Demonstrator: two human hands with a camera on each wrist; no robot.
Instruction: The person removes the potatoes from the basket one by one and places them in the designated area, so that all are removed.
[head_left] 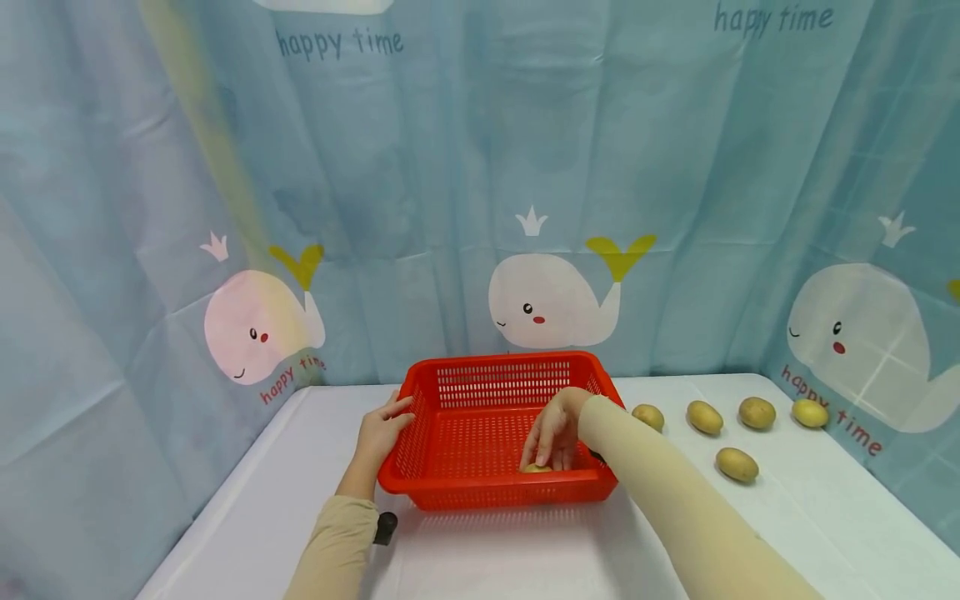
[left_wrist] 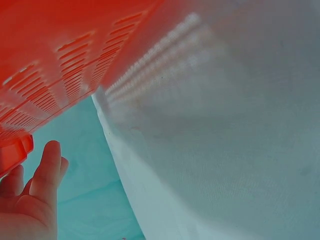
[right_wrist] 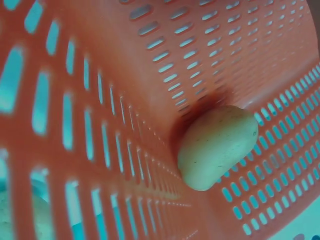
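Note:
A red plastic basket (head_left: 495,482) with slotted walls stands on the white table. At its left rim my left hand (head_left: 381,433) holds the edge, some fingers lying over it. In the left wrist view, fingers (left_wrist: 46,172) show beside the basket's outer side (left_wrist: 75,55). My right hand (head_left: 553,433) reaches inside near the front wall, thumb and fingers bent around a potato (head_left: 537,468), mostly hidden by the front rim. In the right wrist view, a potato (right_wrist: 217,147) rests in a basket corner; whether it is the same one, I cannot tell.
Right of the basket lie several potatoes, among them a near one (head_left: 737,465), one beside the basket (head_left: 648,417) and one at the far right (head_left: 810,413). A blue curtain (head_left: 450,167) with whale prints hangs behind the white table (head_left: 525,558).

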